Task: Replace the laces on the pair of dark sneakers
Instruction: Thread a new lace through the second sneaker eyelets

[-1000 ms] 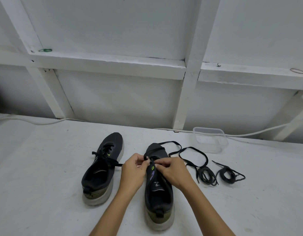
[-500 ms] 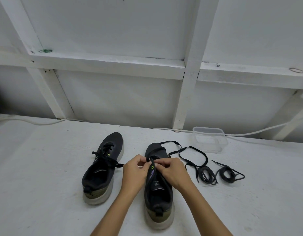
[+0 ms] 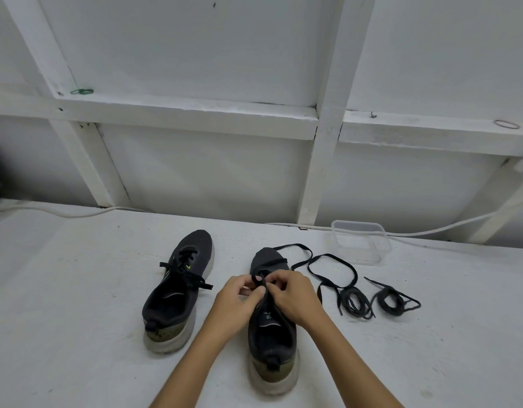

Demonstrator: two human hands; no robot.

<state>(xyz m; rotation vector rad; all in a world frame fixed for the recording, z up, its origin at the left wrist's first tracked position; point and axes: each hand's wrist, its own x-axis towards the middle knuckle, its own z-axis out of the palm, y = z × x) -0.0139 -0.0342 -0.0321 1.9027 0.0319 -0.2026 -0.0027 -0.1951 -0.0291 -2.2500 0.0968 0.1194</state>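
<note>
Two dark sneakers stand on the white surface, heels toward me. The left sneaker [image 3: 178, 290] is laced and stands untouched. Over the tongue of the right sneaker [image 3: 272, 340], my left hand [image 3: 235, 301] and my right hand [image 3: 292, 295] both pinch a black lace [image 3: 261, 282] at the eyelets. The rest of that flat lace [image 3: 331, 262] trails off the toe to the right. Two coiled black laces lie to the right, one [image 3: 356, 303] nearer the shoe and one [image 3: 394, 300] farther out.
A clear plastic container [image 3: 360, 241] stands behind the laces by the wall. A white cable [image 3: 77, 213] runs along the foot of the white panelled wall. Rubber bands rest on the wall ledge, a green one [image 3: 81, 91] at left.
My fingers have shifted on the lace over the right sneaker's tongue, and a lace strand now rises between my hands. The shoes and coiled laces have not moved.
</note>
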